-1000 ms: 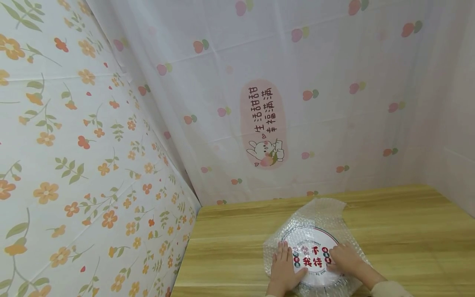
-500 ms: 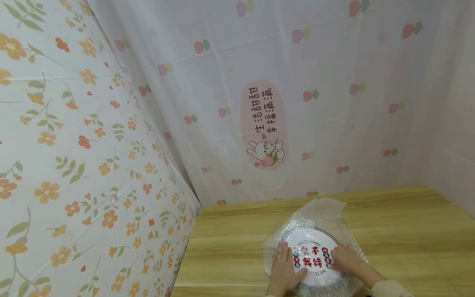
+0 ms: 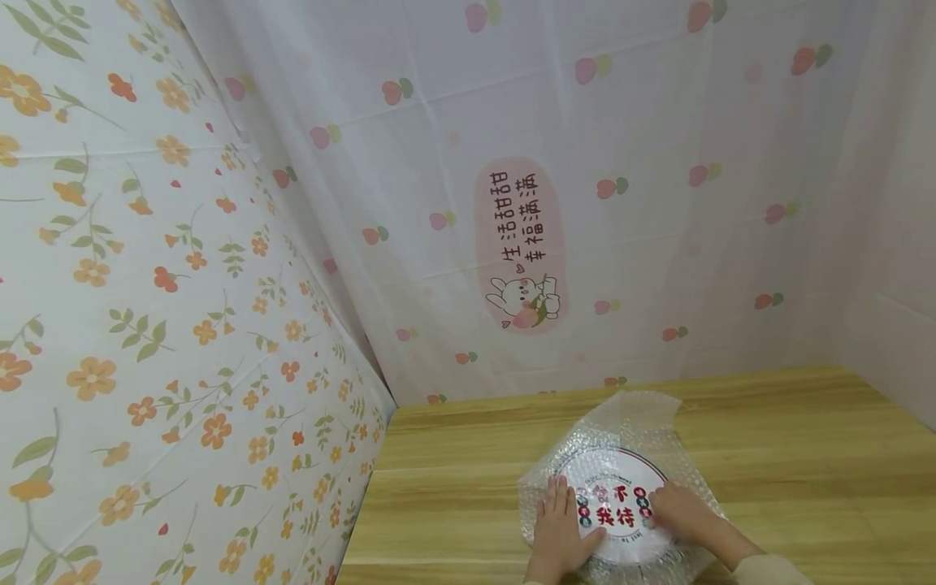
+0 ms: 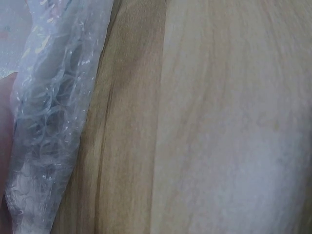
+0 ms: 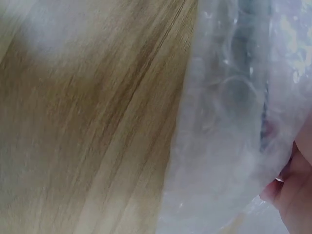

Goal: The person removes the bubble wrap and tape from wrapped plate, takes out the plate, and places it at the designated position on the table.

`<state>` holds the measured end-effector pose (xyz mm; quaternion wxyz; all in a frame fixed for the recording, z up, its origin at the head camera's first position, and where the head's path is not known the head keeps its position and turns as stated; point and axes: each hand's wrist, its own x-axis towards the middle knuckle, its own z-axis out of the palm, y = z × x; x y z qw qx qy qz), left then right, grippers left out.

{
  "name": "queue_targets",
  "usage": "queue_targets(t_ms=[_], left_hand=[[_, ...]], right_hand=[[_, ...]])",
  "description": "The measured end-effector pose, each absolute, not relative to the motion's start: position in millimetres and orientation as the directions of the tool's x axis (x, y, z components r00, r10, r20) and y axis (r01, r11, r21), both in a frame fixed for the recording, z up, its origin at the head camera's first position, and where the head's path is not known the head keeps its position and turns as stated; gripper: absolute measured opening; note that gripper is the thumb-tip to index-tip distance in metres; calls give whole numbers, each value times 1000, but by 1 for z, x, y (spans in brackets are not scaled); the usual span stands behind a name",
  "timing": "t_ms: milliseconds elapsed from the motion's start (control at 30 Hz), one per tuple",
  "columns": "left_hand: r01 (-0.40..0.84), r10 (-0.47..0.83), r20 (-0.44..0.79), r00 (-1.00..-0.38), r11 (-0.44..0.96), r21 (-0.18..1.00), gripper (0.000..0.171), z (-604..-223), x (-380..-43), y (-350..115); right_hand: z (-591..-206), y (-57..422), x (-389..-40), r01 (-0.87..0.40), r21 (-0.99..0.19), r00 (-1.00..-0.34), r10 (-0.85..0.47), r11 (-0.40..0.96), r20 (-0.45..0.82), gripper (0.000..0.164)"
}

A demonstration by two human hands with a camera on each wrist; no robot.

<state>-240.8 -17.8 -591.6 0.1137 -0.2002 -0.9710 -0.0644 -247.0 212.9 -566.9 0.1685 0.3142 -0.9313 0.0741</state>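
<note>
A round white plate (image 3: 621, 532) with red lettering and a dark rim line lies under bubble wrap (image 3: 643, 414) on the table. My left hand (image 3: 557, 532) rests on its left side with fingers extended and thumb spread. Across from it, my right hand (image 3: 683, 510) has curled fingers at the plate's right side and appears to pinch the wrap; the fingertips are partly hidden. In the right wrist view, bent fingers (image 5: 292, 195) meet the clear wrap (image 5: 214, 146). The left wrist view catches only a sliver of the left hand (image 4: 6, 126) beside the wrap's edge (image 4: 53, 117).
The wood-grain table (image 3: 453, 487) extends to both sides of the wrap. A white curtain with fruit prints (image 3: 658, 268) hangs along the back, and a flowered cloth (image 3: 183, 325) borders the left. Another pale cloth (image 3: 892, 268) stands at the right.
My right hand has shifted slightly to the right and back over the wrapped plate. The left hand, the plate and the wrap stay in place.
</note>
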Motion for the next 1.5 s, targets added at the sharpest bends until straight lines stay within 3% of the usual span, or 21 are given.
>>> queue_targets(t_ms=[267,700,1033,1300,1500], left_hand=[[416,385,254,-887,906,80,76,-591,-240,-18],[412,382,248,-890,907,81,76,-592,-241,-17],[403,376,239,-895,912,77,77,-593,-242,-18],[404,377,246,-893,912,68,79,-599,-244,-17],[400,376,250,-892,915,50,79,-601,-244,-17]], right_hand=[[-566,214,-246,-628,-106,-753,-568,771,333,25],[-571,220,-248,-692,-157,-690,-581,705,431,27],[-561,216,-240,-615,-335,-782,-496,714,379,28],[-562,212,-239,-510,-375,-854,-405,774,326,30],[-563,212,-239,-483,-374,-869,-380,791,318,32]])
